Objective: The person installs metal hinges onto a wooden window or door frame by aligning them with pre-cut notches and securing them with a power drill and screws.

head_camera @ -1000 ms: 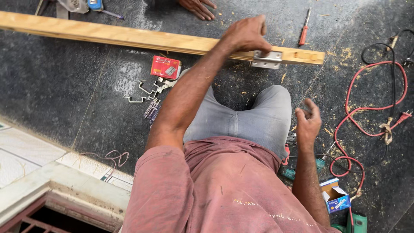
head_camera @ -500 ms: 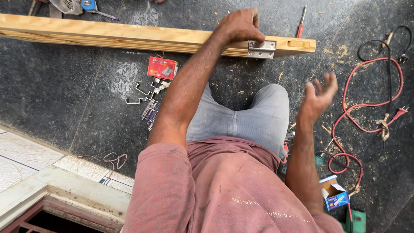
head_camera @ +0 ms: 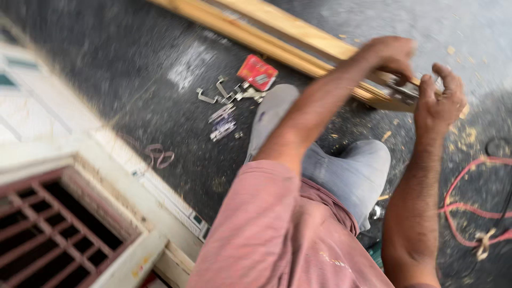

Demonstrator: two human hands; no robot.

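A long wooden plank (head_camera: pixel 277 29) lies across the dark floor, running from the top middle down to the right. My left hand (head_camera: pixel 386 53) rests curled over the plank near its end, right above a metal bracket (head_camera: pixel 402 92) fixed on it. My right hand (head_camera: pixel 438 98) has come up from the right, with its fingertips on the bracket's outer side. The picture is blurred, so the exact grip is unclear. My knee in grey trousers (head_camera: pixel 352 170) sits just below the plank.
A red packet (head_camera: pixel 257 72), loose metal brackets (head_camera: pixel 221 93) and a small heap of screws (head_camera: pixel 223 125) lie left of my knee. A red cable (head_camera: pixel 474 205) curls at the right. A white frame with a dark red grille (head_camera: pixel 69 224) fills the lower left. Sawdust is scattered around.
The view has swung and tilted sharply. My right hand went from raised and open beside my knee up to the bracket. My left hand stays on the plank.
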